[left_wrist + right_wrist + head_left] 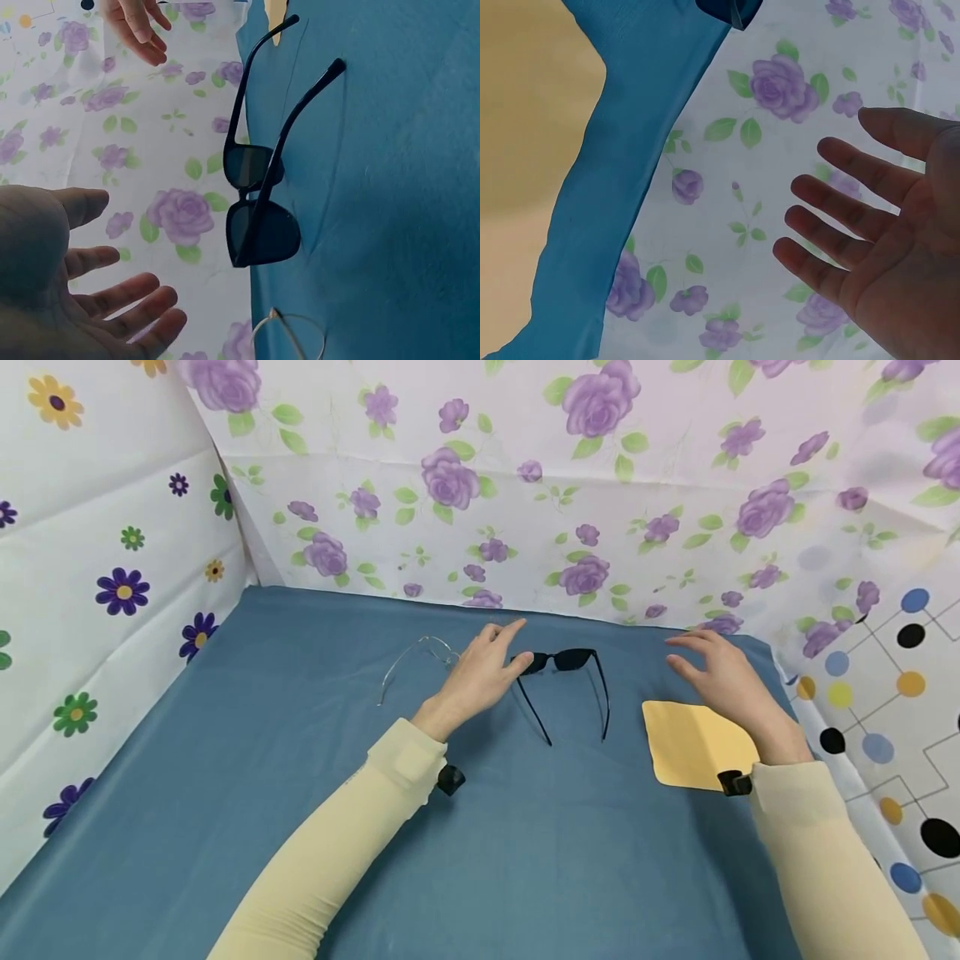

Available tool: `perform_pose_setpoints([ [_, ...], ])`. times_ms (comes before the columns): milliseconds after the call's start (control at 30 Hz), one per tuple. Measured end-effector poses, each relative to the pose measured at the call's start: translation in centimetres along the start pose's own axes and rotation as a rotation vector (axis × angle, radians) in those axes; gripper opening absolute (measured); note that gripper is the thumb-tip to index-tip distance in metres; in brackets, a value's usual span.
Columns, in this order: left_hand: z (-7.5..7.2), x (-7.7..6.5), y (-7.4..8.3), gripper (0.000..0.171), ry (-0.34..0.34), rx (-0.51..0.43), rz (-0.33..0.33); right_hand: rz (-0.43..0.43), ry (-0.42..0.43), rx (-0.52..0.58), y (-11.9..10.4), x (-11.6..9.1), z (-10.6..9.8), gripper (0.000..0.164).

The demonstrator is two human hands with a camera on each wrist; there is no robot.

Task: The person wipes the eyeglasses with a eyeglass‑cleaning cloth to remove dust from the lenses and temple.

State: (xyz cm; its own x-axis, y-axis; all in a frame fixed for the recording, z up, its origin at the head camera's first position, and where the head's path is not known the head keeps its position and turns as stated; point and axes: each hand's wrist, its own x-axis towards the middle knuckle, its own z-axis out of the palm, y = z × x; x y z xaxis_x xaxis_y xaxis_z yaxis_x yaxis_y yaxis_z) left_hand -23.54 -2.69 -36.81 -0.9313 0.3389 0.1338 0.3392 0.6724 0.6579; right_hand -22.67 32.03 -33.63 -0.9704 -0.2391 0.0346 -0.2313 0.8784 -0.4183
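Observation:
A pair of black sunglasses [573,660] rests on the blue cloth with its temples unfolded toward me. My left hand [482,667] hovers beside its left lens, fingers spread, holding nothing; the left wrist view shows a gap between hand and sunglasses [262,232]. Left of that hand lie thin wire-framed eyeglasses [397,668], partly hidden behind it. Above the far edge of a yellow cloth [686,747] is my right hand [720,677], fingers extended and apart, nothing in its grasp. The right wrist view shows the same open palm [877,232] with the yellow cloth [532,150] off to one side.
Blue cloth [525,860] covers the table. Behind it rises a white sheet with purple roses [450,477]. A flower-patterned sheet [123,589] stands at the left, and one with coloured dots [911,685] at the right.

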Motion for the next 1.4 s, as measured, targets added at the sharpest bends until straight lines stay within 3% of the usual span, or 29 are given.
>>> perform_pose_setpoints([
  [600,2.3,-1.1,0.2,0.068,-0.101,-0.057,-0.2,0.062,-0.069,-0.052,1.3,-1.6,0.9,0.061],
  [900,2.8,-1.2,0.0,0.075,-0.15,-0.054,-0.251,0.072,-0.099,-0.045,1.7,-2.1,1.7,0.064],
  [1167,3.9,-1.1,-0.4,0.082,-0.186,-0.074,-0.307,0.123,-0.097,-0.055,2.5,-3.5,3.4,0.067],
  [1400,4.2,-0.9,-0.5,0.082,-0.189,-0.084,-0.329,0.184,-0.094,-0.066,2.9,-3.9,3.8,0.063],
])
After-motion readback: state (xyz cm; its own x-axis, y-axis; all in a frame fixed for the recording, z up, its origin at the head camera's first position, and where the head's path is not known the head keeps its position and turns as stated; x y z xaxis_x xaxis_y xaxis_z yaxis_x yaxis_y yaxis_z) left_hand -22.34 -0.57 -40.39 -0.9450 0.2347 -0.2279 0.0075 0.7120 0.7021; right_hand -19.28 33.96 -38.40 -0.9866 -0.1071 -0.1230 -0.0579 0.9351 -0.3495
